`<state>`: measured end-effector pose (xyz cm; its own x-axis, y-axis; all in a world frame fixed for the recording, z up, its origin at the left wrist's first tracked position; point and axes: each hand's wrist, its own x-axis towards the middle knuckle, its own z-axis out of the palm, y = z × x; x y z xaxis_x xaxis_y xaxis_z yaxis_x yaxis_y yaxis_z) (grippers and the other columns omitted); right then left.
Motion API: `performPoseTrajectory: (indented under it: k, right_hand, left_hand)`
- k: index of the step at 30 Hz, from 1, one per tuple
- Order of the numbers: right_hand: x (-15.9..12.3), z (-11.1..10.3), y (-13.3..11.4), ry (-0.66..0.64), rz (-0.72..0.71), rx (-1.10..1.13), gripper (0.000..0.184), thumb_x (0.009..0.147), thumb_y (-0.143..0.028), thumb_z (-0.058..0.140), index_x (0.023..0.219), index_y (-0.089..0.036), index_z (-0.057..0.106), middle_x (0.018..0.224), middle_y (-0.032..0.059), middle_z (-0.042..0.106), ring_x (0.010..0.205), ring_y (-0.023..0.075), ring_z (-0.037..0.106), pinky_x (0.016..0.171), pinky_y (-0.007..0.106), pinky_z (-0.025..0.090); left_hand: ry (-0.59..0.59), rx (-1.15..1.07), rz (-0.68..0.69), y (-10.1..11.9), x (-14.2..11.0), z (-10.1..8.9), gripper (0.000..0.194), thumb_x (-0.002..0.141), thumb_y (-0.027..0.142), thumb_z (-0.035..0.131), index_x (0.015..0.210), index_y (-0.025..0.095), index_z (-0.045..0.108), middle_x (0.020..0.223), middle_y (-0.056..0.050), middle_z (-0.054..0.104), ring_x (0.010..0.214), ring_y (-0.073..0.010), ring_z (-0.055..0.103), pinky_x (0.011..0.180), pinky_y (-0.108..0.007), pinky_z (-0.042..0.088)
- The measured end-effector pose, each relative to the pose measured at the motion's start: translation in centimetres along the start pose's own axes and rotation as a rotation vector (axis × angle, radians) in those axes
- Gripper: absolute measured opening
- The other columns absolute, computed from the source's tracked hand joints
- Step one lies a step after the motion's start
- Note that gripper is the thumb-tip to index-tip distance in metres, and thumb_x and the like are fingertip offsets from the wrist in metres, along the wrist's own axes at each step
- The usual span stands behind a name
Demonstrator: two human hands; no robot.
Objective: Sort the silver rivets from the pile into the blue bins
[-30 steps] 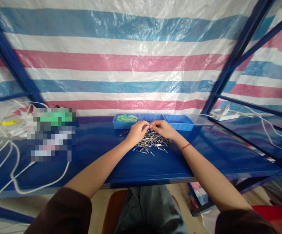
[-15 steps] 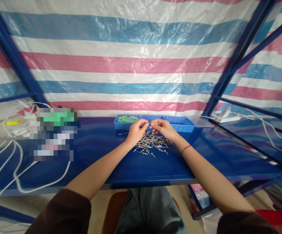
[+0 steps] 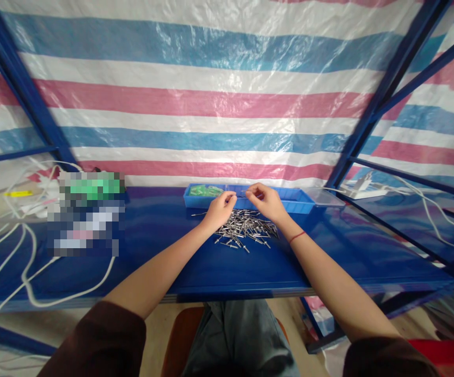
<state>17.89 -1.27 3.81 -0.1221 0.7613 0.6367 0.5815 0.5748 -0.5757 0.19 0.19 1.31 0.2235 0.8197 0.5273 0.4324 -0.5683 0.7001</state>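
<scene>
A loose pile of silver blind rivets (image 3: 246,228) lies on the blue table beneath my hands. My left hand (image 3: 219,210) is closed in a pinch above the pile's left side, with the thin dark pin of a rivet (image 3: 241,197) sticking out from its fingertips toward the right. Just across from it, my right hand (image 3: 269,203) is curved, its thumb and forefinger a little apart, near the pin's free end. Behind both hands stands a blue divided tray (image 3: 297,206); green pieces (image 3: 203,190) fill its left compartment. Part of the tray's middle is hidden by my right hand.
One rivet (image 3: 199,214) sits apart, left of the pile. White cables (image 3: 31,262) and a blurred-out area (image 3: 88,225) take up the table's left side. A clear lid (image 3: 325,197) lies right of the tray, near a white power strip (image 3: 364,189).
My right hand has drawn slightly up and away from the left fingertips, and its fingers have loosened. My left hand stays nearly where it was, still pinching. The pile looks unchanged.
</scene>
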Motion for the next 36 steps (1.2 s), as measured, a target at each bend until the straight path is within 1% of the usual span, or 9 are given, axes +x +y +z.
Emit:
performPoseTrajectory:
  k: [3, 7, 10, 16, 19, 23, 27, 31, 36]
  right_hand:
    - [0.8, -0.2, 1.7, 0.082, -0.005, -0.203, 0.017, 0.084, -0.031, 0.053, 0.086, -0.018, 0.062, 0.082, 0.0068, 0.068, 0.068, 0.0173, 0.058, 0.068, 0.03, 0.043]
    - [1.0, -0.5, 3.1, 0.019, -0.027, -0.411, 0.023, 0.082, -0.027, 0.054, 0.099, -0.015, 0.064, 0.091, 0.0093, 0.07, 0.075, 0.0202, 0.06, 0.073, 0.032, 0.043]
    - [0.5, -0.7, 2.7, -0.033, -0.077, -0.388, 0.02, 0.08, -0.021, 0.051, 0.091, -0.015, 0.067, 0.083, 0.0072, 0.069, 0.073, 0.0182, 0.06, 0.072, 0.029, 0.043]
    - [-0.5, -0.7, 1.9, -0.486, -0.072, -0.235, 0.019, 0.074, -0.016, 0.053, 0.077, -0.016, 0.071, 0.076, 0.0026, 0.07, 0.065, 0.0136, 0.058, 0.064, 0.025, 0.042]
    - [-0.7, -0.3, 2.1, -0.572, -0.042, -0.234, 0.018, 0.074, -0.016, 0.055, 0.077, -0.016, 0.072, 0.077, 0.0033, 0.071, 0.069, 0.0146, 0.06, 0.066, 0.025, 0.042]
    - [-0.8, 0.1, 2.0, -0.551, -0.034, -0.261, 0.015, 0.072, -0.011, 0.055, 0.073, -0.014, 0.07, 0.073, 0.0036, 0.069, 0.065, 0.0137, 0.058, 0.065, 0.025, 0.042]
    - [-0.8, 0.3, 1.6, -0.435, -0.092, -0.236, 0.012, 0.075, -0.011, 0.053, 0.074, -0.014, 0.065, 0.072, 0.0035, 0.065, 0.064, 0.0123, 0.055, 0.063, 0.025, 0.041]
    - [-0.9, 0.5, 1.1, -0.292, -0.14, -0.141, 0.012, 0.082, -0.019, 0.051, 0.079, -0.015, 0.062, 0.078, 0.0045, 0.064, 0.068, 0.0129, 0.055, 0.066, 0.026, 0.043]
    - [-1.0, 1.0, 0.3, -0.205, -0.043, 0.049, 0.017, 0.083, -0.032, 0.056, 0.082, -0.016, 0.061, 0.078, 0.0029, 0.064, 0.065, 0.0119, 0.054, 0.063, 0.026, 0.044]
  left_hand:
    - [-0.034, 0.131, 0.075, 0.0, 0.1, -0.5, 0.021, 0.089, 0.022, 0.05, 0.103, 0.016, 0.065, 0.095, -0.006, 0.069, 0.084, -0.0187, 0.064, 0.084, -0.033, 0.049]
    - [-0.225, 0.275, 0.181, -0.3, -0.3, -0.7, 0.02, 0.088, 0.017, 0.048, 0.09, 0.016, 0.068, 0.093, -0.006, 0.068, 0.088, -0.0178, 0.063, 0.087, -0.032, 0.048]
    - [-0.307, 0.368, 0.238, -0.7, -0.6, -0.4, 0.023, 0.087, 0.015, 0.048, 0.095, 0.019, 0.069, 0.101, -0.005, 0.067, 0.096, -0.018, 0.061, 0.091, -0.033, 0.047]
    - [-0.348, 0.474, 0.255, -1.1, -1.0, -0.1, 0.028, 0.088, 0.019, 0.046, 0.103, 0.024, 0.068, 0.108, -0.004, 0.065, 0.1, -0.0199, 0.06, 0.092, -0.036, 0.047]
    - [-0.358, 0.495, 0.257, -0.9, -1.0, -0.2, 0.026, 0.088, 0.021, 0.047, 0.102, 0.024, 0.069, 0.108, -0.004, 0.066, 0.099, -0.0205, 0.06, 0.092, -0.037, 0.046]
    - [-0.355, 0.504, 0.259, -0.6, -1.1, -0.1, 0.024, 0.088, 0.022, 0.049, 0.1, 0.023, 0.069, 0.107, -0.004, 0.066, 0.097, -0.0212, 0.06, 0.09, -0.036, 0.046]
    - [-0.322, 0.488, 0.254, -0.6, -1.1, -0.2, 0.022, 0.089, 0.028, 0.05, 0.1, 0.021, 0.068, 0.101, -0.005, 0.066, 0.094, -0.0211, 0.061, 0.085, -0.033, 0.047]
    - [-0.273, 0.41, 0.224, -0.5, -0.9, -0.1, 0.023, 0.091, 0.03, 0.048, 0.095, 0.018, 0.067, 0.09, -0.005, 0.066, 0.084, -0.0185, 0.061, 0.079, -0.03, 0.046]
    - [-0.186, 0.249, 0.171, -0.1, -0.6, -0.1, 0.022, 0.091, 0.026, 0.048, 0.086, 0.016, 0.066, 0.08, -0.004, 0.065, 0.074, -0.0162, 0.059, 0.072, -0.027, 0.044]
